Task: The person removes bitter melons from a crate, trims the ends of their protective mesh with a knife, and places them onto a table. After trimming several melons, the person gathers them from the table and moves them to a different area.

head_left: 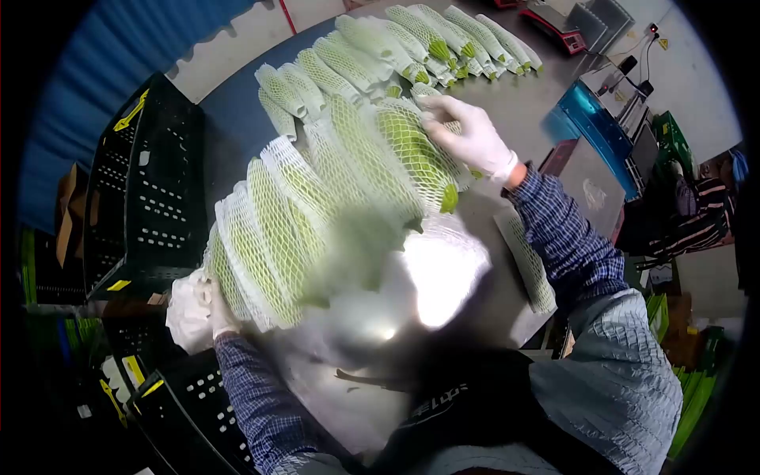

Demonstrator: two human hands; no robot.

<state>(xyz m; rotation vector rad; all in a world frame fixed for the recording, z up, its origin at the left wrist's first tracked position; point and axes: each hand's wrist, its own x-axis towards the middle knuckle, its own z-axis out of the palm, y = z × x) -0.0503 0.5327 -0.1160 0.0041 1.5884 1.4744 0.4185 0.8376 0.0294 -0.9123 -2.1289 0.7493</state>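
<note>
Long green vegetables in white foam net sleeves lie side by side in a row on the metal table, their exact kind hard to tell. My right hand, in a white glove, has its thumb and fingers bent together at the upper end of a netted vegetable whose green tip pokes out. At the near left end of the row is my gloved left hand, against the outermost sleeve. A crumpled white bundle is beside it, and its fingers are mostly hidden. Blur covers the middle front sleeves.
More sleeved vegetables line the far side of the table. One sleeved piece lies near my right forearm. Black perforated crates stand at left. A red scale and a blue-topped device are at right.
</note>
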